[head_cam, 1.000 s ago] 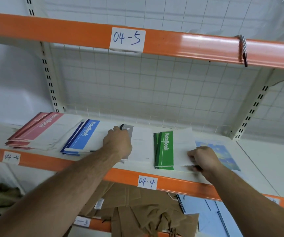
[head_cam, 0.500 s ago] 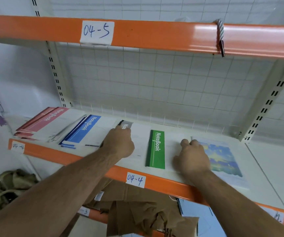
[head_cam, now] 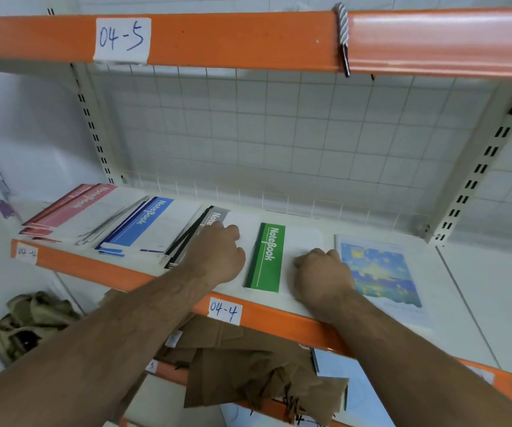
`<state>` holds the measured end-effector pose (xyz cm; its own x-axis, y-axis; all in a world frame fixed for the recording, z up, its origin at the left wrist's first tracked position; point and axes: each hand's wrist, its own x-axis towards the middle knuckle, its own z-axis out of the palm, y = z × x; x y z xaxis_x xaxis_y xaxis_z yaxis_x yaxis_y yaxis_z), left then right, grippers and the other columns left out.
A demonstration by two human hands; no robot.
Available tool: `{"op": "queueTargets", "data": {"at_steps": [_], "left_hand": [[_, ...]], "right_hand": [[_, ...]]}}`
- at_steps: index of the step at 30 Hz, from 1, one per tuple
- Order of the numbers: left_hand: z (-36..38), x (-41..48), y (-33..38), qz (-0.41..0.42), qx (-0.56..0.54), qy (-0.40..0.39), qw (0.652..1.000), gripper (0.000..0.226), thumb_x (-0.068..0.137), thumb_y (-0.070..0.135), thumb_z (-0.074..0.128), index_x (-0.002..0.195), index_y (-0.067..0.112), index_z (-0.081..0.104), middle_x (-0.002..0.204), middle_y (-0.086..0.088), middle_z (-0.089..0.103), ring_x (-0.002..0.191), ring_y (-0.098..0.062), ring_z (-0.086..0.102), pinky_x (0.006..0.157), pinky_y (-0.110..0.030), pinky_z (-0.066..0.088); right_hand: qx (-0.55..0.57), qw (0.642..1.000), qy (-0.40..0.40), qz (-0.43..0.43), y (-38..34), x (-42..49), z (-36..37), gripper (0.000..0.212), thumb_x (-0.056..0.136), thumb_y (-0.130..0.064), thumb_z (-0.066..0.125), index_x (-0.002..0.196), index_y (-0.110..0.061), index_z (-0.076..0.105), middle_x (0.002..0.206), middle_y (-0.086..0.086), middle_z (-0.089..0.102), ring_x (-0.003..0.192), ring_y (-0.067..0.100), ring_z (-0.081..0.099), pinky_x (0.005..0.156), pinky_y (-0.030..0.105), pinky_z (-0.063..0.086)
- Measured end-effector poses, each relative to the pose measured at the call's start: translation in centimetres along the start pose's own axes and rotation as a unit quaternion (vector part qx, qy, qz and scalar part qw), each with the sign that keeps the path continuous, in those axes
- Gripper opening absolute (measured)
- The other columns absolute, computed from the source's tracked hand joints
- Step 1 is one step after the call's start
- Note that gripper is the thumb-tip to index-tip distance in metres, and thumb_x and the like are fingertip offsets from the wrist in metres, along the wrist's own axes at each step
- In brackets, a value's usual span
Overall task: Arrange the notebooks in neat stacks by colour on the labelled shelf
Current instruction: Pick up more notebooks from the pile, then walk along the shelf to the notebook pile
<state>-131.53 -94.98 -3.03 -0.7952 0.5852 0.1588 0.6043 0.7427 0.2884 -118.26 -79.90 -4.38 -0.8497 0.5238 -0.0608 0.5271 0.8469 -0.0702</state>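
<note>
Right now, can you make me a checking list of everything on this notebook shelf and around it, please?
Surface: white shelf labelled 04-4, with an orange front edge.
Job's things: red notebooks, blue notebooks, grey notebooks and green notebooks lie in separate stacks, left to right. The red, blue and grey ones are fanned, not squared. A sky-picture notebook lies rightmost.
Clutter: crumpled brown paper on the shelf below; olive cloth bundle lower left.
Grips: left hand rests curled on the grey notebooks; right hand rests curled on the green stack's white cover. Whether either pinches anything is hidden.
Cables: striped cord looped over the upper beam.
Surroundings: wire grid back panel.
</note>
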Motion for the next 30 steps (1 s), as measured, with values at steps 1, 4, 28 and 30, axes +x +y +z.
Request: {"op": "queueTargets", "data": {"at_steps": [1,4,28,30], "left_hand": [[0.0,-0.2,0.3,0.013,-0.006,-0.003,1.000,0.041,0.094,0.033,0.054,0.133,0.020,0.057,0.130,-0.005,0.056,0.119,-0.023,0.052,0.095,-0.036,0.047],[-0.3,-0.5,1.4,0.068,-0.014,-0.038,0.997,0.051,0.097,0.039,0.053,0.144,0.021,0.049,0.142,-0.001,0.053,0.129,-0.021,0.048,0.105,-0.035,0.042],[4.4,-15.5,20.6,0.515,0.011,-0.196,0.834,0.075,0.091,0.069,0.017,0.157,0.033,0.015,0.165,0.007,0.017,0.150,-0.023,0.017,0.119,-0.055,0.015],[4.4,-17.9,22.6,0.542,0.007,-0.204,0.815,0.073,0.092,0.068,0.016,0.156,0.034,0.016,0.165,0.007,0.017,0.150,-0.022,0.016,0.119,-0.055,0.013]], "right_hand": [[0.007,1.000,-0.001,0.002,0.0,-0.2,-0.2,0.038,0.092,-0.020,0.043,0.127,-0.019,0.058,0.126,0.006,0.056,0.119,0.029,0.046,0.088,0.040,0.044],[0.063,0.997,0.021,0.025,0.7,-1.2,-1.1,0.053,0.098,-0.028,0.042,0.150,-0.024,0.037,0.155,0.004,0.036,0.138,0.031,0.035,0.107,0.046,0.035],[0.021,0.903,0.018,0.428,7.6,-31.5,0.0,0.079,0.092,-0.077,0.024,0.158,-0.037,0.004,0.167,-0.002,-0.001,0.153,0.028,0.000,0.119,0.059,0.010],[0.025,0.890,0.011,0.455,8.8,-34.3,0.3,0.080,0.092,-0.077,0.022,0.158,-0.037,0.003,0.167,-0.002,-0.001,0.153,0.028,-0.001,0.120,0.059,0.009]]}}
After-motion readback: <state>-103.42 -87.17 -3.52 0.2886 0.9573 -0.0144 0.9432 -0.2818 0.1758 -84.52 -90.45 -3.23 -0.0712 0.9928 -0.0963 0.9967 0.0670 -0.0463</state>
